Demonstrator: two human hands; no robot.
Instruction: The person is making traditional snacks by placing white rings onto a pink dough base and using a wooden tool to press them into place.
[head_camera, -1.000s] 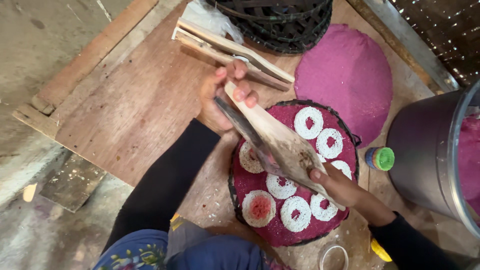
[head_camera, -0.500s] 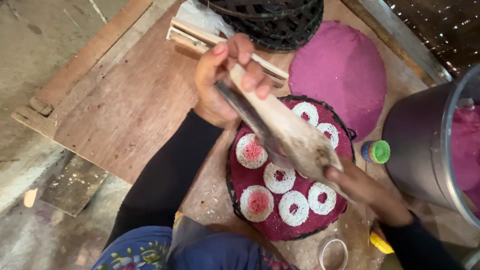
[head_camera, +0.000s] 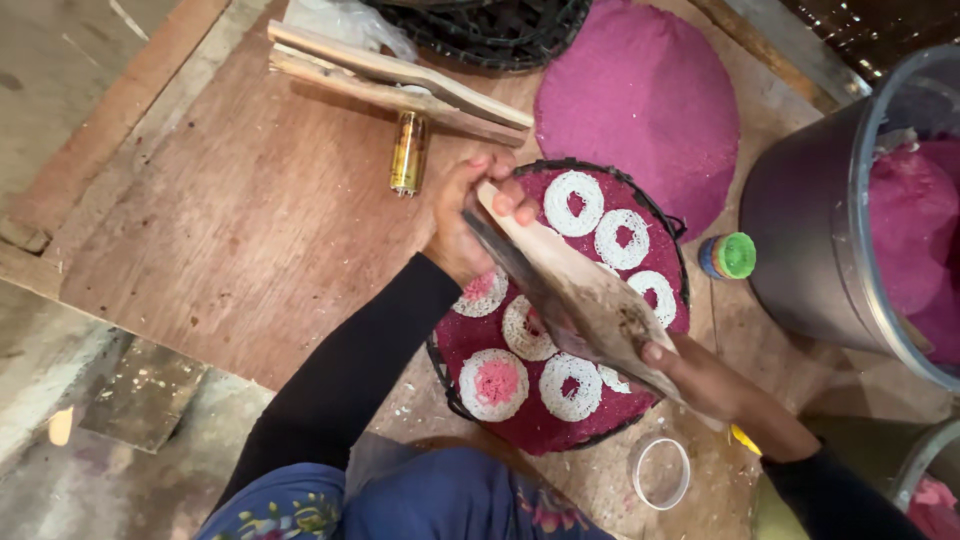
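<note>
My left hand (head_camera: 468, 215) grips the far end of a long flat wooden press (head_camera: 570, 290). My right hand (head_camera: 705, 378) holds its near end. The press hangs tilted above a round black basket tray (head_camera: 672, 225) lined with a magenta cloth. On the cloth lie several white lacy noodle rings (head_camera: 573, 202), some with pink centres. Part of the rings is hidden under the press.
A magenta round cloth (head_camera: 640, 95) lies behind the tray. Wooden slats (head_camera: 390, 75), a small golden bottle (head_camera: 407, 152), a green-capped bottle (head_camera: 730, 257), a clear ring (head_camera: 660, 470) and a grey bucket (head_camera: 810, 240) with pink contents stand on the plywood board (head_camera: 230, 220).
The view has shifted, so the slats and golden bottle now show. Both hands keep hold of the press, which sits lower over the tray.
</note>
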